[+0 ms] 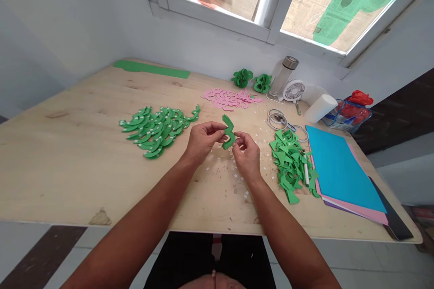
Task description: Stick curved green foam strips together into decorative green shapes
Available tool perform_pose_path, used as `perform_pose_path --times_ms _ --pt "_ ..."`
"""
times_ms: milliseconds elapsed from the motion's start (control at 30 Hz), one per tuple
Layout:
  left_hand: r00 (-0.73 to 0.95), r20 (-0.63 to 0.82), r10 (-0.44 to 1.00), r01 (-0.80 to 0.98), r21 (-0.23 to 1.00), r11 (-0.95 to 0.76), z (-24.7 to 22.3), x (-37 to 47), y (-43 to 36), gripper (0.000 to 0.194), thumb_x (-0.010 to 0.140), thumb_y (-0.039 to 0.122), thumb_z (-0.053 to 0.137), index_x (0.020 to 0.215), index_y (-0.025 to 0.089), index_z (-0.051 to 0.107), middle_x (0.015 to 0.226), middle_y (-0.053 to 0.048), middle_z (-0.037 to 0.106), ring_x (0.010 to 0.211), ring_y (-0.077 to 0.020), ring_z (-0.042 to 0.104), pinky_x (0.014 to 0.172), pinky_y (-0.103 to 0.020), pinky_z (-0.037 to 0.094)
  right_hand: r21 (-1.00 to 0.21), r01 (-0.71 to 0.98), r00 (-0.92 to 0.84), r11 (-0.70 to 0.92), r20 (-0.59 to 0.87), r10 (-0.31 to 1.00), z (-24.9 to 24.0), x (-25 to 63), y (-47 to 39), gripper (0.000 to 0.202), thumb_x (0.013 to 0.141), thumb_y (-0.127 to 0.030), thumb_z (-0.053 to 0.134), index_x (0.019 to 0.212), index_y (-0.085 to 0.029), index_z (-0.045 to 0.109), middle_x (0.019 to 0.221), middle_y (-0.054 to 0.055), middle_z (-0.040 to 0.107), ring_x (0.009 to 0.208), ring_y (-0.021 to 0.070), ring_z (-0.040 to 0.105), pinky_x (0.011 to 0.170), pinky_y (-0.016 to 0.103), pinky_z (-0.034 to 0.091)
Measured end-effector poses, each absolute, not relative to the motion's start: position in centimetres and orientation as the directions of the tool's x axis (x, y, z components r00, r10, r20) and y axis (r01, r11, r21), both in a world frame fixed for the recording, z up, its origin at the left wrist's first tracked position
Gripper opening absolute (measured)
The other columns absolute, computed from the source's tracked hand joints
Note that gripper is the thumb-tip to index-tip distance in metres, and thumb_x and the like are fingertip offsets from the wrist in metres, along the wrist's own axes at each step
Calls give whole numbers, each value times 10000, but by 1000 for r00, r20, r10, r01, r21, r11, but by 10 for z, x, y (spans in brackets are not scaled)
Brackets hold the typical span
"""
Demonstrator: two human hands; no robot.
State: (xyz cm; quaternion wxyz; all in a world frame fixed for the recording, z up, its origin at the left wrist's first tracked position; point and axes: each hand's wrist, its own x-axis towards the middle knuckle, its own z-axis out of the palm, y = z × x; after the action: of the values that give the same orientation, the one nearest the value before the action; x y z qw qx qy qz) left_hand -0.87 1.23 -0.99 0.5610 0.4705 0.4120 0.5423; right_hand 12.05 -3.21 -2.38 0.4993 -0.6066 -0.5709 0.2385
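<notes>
L hand [205,141] & R hand [247,154] each pinch, thumb to fingers, a side of the wavy green paper piece [229,132], above the tabletop [84,167] nr its middle; can't tell if 1 layer or more. Best keep grip light, edges aligned, no creasing. Pale wood top, white bits [246,194] twd front edge, green scraps [288,158] twd right edge; window [217,14] beyond back edge.
</notes>
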Motion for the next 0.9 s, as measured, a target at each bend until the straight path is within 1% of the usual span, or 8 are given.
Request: perform_pose_path --times_ms 200,467,767,900 --pt "87 32 996 -218 976 -13 -9 -9 12 246 570 290 746 742 126 682 618 -37 682 559 -164 646 596 -299 547 -826 537 213 170 328 921 -23 120 -33 299 728 -169 502 1007 -214 600 729 -3 620 695 168 564 706 298 423" --pt "109 12 994 -275 961 19 -8 -9 12 204 584 243 741 743 128 685 615 -28 679 545 -142 636 588 -270 536 -811 557 209 178 345 915 -23 119 -34 295 723 -159 505 995 -220 602 715 -4 618 684 172 564 698 298 418" --pt "139 -5 990 -280 959 44 -7 -10 11 226 578 257 756 752 128 689 619 -34 678 552 -159 642 601 -299 540 -800 575 220 168 349 911 -23 118 -34 307 717 -148 513 1003 -220 597 707 -3 615 691 177 563 705 303 425" --pt "143 -12 990 -278 959 52 -6 -9 10 225 576 250 756 751 126 688 612 -29 675 538 -149 633 601 -294 539 -793 589 226 158 349 909 -23 118 -34 312 725 -153 508 1020 -214 589 705 -4 620 695 174 567 705 299 431"
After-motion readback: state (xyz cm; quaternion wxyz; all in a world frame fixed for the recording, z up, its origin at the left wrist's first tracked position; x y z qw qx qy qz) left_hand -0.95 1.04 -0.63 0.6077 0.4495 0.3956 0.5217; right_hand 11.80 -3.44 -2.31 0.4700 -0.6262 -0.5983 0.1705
